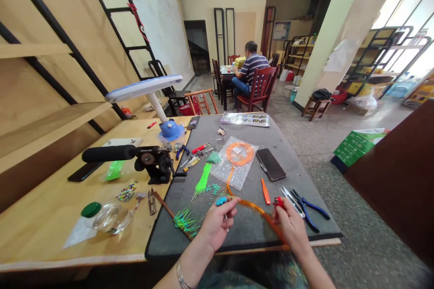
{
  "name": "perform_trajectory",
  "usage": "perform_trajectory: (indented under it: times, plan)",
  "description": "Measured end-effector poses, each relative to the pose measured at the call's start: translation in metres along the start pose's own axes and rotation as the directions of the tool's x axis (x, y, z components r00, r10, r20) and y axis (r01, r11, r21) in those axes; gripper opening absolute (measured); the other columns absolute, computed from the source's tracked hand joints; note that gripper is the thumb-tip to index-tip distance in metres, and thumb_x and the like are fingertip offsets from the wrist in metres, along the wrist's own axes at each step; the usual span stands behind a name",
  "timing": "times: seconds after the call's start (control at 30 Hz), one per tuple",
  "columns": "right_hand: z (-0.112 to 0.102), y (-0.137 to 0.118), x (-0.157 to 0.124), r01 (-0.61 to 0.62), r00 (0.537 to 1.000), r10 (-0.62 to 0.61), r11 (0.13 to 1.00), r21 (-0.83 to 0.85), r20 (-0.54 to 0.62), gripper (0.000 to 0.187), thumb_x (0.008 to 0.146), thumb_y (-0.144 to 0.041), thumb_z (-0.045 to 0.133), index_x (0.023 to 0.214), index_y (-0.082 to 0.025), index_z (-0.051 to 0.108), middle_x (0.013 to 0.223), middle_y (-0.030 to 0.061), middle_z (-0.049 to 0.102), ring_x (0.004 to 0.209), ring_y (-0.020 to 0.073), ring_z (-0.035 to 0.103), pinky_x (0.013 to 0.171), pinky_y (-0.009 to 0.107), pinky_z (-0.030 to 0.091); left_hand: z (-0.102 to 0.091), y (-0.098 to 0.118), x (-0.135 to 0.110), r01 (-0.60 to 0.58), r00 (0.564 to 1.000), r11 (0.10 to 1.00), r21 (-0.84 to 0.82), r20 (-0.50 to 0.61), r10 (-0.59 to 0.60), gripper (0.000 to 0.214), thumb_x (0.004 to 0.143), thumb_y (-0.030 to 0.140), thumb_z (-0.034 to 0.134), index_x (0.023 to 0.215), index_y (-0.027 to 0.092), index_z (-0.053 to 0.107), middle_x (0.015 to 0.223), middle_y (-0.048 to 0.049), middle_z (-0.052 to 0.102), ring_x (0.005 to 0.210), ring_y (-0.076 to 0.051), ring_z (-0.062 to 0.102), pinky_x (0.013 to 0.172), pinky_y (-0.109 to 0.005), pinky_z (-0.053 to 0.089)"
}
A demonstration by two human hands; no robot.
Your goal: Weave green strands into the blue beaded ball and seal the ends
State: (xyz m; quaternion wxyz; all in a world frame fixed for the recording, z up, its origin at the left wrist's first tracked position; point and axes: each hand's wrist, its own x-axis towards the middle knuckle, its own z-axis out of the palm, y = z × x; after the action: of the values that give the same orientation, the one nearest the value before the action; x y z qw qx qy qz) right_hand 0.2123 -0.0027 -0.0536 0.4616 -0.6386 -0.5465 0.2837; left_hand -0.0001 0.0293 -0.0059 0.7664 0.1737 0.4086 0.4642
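My left hand [219, 223] is closed, with a small turquoise-blue piece [221, 201] between thumb and fingers; a thin metal-coloured part shows below it. In my closed right hand [291, 221] is a small red object [279, 202] that looks like a lighter, mostly covered by the fingers. Between and beneath the hands runs an orange line bundle [254, 206], coming from an orange coil [240, 153] on a clear plastic bag [220, 171]. Turquoise beads [213, 188] and bright green strips [203, 178] lie past my left hand. A brown stick [164, 203] carries green-and-blue pieces [186, 221].
An orange cutter [265, 191], scissors-like snips [292, 201] and blue-handled pliers [310, 207] lie by my right hand. Beyond is a phone [271, 164]. At left stand a black winding device [154, 165], a lamp [169, 128] and a jar [111, 219]. A person [252, 70] sits farther back.
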Motion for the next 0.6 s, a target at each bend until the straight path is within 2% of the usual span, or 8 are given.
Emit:
perform_trajectory:
  times: [0.03, 0.1, 0.2, 0.37, 0.6]
  plan:
    - [0.010, -0.010, -0.004, -0.072, 0.996, 0.062, 0.981, 0.179, 0.064, 0.028, 0.085, -0.043, 0.040, 0.080, -0.020, 0.055, 0.055, -0.0028, 0.053, 0.047, 0.0138, 0.049, 0.046, 0.023, 0.040, 0.002, 0.001, 0.001, -0.027, 1.000, 0.999, 0.037, 0.016, 0.026, 0.023, 0.059, 0.020, 0.081, 0.075, 0.007, 0.069, 0.064, -0.0015, 0.056, 0.046, -0.001, 0.039, 0.034, -0.011, 0.013]
    - [0.030, -0.030, -0.011, -0.195, 0.975, 0.132, 0.898, 0.395, 0.179, 0.040, 0.083, -0.053, 0.042, 0.070, -0.018, 0.055, 0.048, -0.0046, 0.045, 0.042, 0.0112, 0.042, 0.041, 0.021, 0.034, 0.007, 0.004, 0.002, -0.064, 0.997, 0.993, 0.098, 0.051, 0.060, 0.028, 0.058, 0.024, 0.082, 0.076, 0.007, 0.069, 0.059, 0.0002, 0.053, 0.045, -0.001, 0.037, 0.035, -0.012, 0.012]
    - [0.055, -0.052, -0.013, -0.338, 0.940, 0.258, 0.799, 0.497, 0.225, 0.060, 0.083, -0.066, 0.032, 0.055, -0.017, 0.053, 0.041, -0.0058, 0.035, 0.037, 0.0086, 0.031, 0.038, 0.020, 0.026, 0.013, 0.006, 0.003, -0.094, 0.993, 0.986, 0.134, 0.087, 0.082, 0.030, 0.057, 0.026, 0.083, 0.074, 0.008, 0.068, 0.056, 0.0011, 0.051, 0.046, -0.002, 0.037, 0.037, -0.013, 0.012]
    - [0.072, -0.060, -0.003, -0.335, 0.942, 0.282, 0.770, 0.543, 0.181, 0.058, 0.082, -0.062, 0.038, 0.048, -0.018, 0.052, 0.037, -0.0065, 0.031, 0.034, 0.0078, 0.024, 0.034, 0.020, 0.019, 0.017, 0.005, 0.007, -0.091, 0.990, 0.990, 0.104, 0.121, 0.078, 0.032, 0.056, 0.028, 0.083, 0.074, 0.010, 0.064, 0.055, 0.0029, 0.048, 0.045, -0.002, 0.037, 0.038, -0.014, 0.011]
    - [0.081, -0.057, 0.001, -0.246, 0.968, 0.177, 0.822, 0.514, 0.181, 0.053, 0.089, -0.051, 0.030, 0.052, -0.020, 0.053, 0.037, -0.0051, 0.034, 0.033, 0.0098, 0.026, 0.032, 0.021, 0.021, 0.018, 0.009, 0.009, -0.111, 0.984, 0.984, 0.142, 0.158, 0.088, 0.032, 0.057, 0.029, 0.082, 0.071, 0.010, 0.061, 0.052, 0.0043, 0.046, 0.044, -0.004, 0.043, 0.038, -0.015, 0.010]
